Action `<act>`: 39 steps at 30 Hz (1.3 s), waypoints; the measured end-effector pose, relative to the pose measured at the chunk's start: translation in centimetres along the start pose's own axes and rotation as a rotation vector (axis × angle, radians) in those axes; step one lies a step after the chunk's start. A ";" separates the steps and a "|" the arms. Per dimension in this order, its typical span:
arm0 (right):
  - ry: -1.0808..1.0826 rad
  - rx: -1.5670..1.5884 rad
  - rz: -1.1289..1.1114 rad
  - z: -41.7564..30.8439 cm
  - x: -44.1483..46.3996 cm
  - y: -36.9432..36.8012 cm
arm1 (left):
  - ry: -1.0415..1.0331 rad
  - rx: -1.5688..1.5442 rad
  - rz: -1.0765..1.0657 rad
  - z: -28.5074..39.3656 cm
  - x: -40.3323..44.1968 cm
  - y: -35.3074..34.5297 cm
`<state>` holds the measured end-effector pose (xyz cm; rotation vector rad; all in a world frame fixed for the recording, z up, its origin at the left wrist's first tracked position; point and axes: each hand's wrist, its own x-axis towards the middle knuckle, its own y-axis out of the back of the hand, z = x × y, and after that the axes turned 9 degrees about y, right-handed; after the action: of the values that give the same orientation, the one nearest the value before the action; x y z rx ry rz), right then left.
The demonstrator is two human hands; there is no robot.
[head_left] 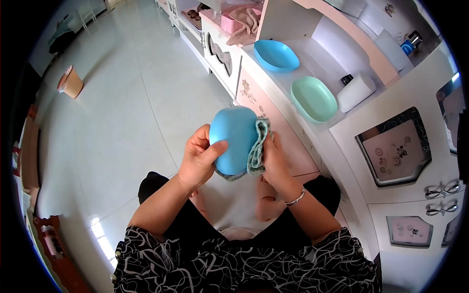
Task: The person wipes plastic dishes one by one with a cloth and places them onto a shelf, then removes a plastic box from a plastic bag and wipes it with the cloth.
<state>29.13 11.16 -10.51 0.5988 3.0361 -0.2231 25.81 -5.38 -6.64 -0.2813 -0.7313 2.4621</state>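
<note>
A blue plastic bowl [233,134] is held up in front of me, its smooth outer underside facing the camera. My left hand [199,155] grips its left edge, thumb on the outside. On the right, my right hand [274,158] is closed around a folded grey-green cloth [259,146] pressed against the bowl's right side. A part of the cloth shows below the bowl's lower edge. To the right, on the cabinet shelf, stand another blue bowl [276,55] and a mint-green bowl [314,99], both with the open side up.
A white cabinet [351,161] with patterned doors runs along my right. On its shelf lies a white roll [356,93]. A pink box [235,22] with a brown towel [245,25] sits farther back. An orange bin [71,82] stands on the tiled floor at left.
</note>
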 end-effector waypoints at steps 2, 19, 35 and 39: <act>-0.052 0.210 0.012 0.5 -0.2 -1.0 | -0.049 0.134 0.004 -0.4 -0.1 0.4; 0.454 0.080 -0.377 0.4 -2.9 2.2 | -0.648 1.681 -0.388 -0.1 0.4 -0.5; 0.558 -0.490 -0.040 -1.7 -1.0 0.3 | 0.221 0.215 0.254 0.9 0.7 1.9; 0.445 -0.478 0.058 -3.7 -0.1 1.1 | 0.401 0.041 0.201 -0.1 0.9 1.8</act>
<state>29.56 12.66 -6.97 0.7710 3.2748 0.7097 24.25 -6.08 -7.77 -0.8397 -0.4982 2.4855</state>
